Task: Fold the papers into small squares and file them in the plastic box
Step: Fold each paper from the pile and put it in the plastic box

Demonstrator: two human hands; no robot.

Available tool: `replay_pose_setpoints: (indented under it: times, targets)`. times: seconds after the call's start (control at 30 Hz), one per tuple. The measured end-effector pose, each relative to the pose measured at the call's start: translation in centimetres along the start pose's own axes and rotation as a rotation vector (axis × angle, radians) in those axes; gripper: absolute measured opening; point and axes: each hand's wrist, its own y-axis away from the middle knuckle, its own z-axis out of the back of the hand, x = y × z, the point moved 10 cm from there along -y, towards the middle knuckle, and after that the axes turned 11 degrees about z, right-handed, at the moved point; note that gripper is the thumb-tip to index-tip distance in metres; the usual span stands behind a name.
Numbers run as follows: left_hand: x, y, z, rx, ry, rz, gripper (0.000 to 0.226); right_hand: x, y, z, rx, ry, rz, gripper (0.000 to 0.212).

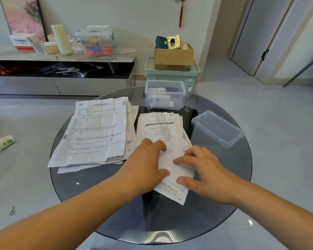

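Step in hand: folding one sheet.

The paper [176,177] lies on the near part of the glass table [79,184], partly folded and still oblong.

- The right hand [206,175] presses it flat with spread fingers and thumb, gripping nothing.
- The left hand [148,163] covers the sheet's left edge, fingers bent and thumb on top. Whether it pinches or only presses cannot be told.

The plastic box [164,94] stands open at the far edge, some folded papers inside, its lid [217,128] to the right. Two unfolded stacks [98,130] remain.

Next move, as judged: crease firmly and fold again to a square before filing.
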Motion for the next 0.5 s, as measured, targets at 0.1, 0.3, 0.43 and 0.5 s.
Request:
replay_pose_setpoints:
  times: [0.1,0.3,0.43,0.5]
  targets:
    - [0.1,-0.6,0.5,0.008,0.125,0.083,0.051,0.0,0.0,0.0,0.014,0.004,-0.004,0.053]
    - [0.2,-1.4,0.7,0.100,0.307,0.182,0.019,0.4,0.4,0.2,-0.022,0.025,0.014,0.057]
    - [-0.3,-1.0,-0.2,0.203,0.248,0.163,0.021,0.6,0.8,0.4,-0.026,0.022,0.017,0.062]
    - [-0.2,-0.8,-0.5,0.227,0.243,0.164,0.028,0.8,0.9,0.8,-0.052,0.002,0.016,0.066]
